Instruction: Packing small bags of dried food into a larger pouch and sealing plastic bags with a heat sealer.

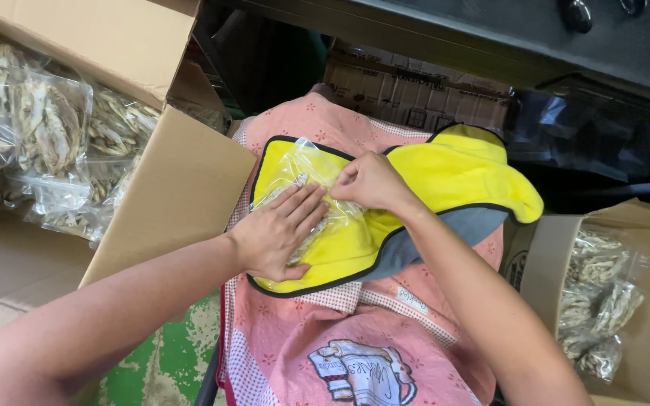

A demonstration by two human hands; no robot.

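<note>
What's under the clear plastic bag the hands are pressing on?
The clear bag lies on a yellow cloth spread over a pink patterned cloth. Left hand and right hand cover part of it; whatever supports the cloths is hidden.

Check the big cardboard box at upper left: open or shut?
Open. The cardboard box has its flaps raised, and clear packets of pale dried pieces show inside.

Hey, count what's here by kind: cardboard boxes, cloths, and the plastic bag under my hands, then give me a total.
Open brown cardboard boxes holding bagged dried pieces: 2, one at left, one at right
Cloths: 2, a yellow black-edged cloth over a pink patterned cloth
Clear plastic bag of dried pieces, pressed by the left hand and pinched by the right hand: 1
Total: 5
</note>
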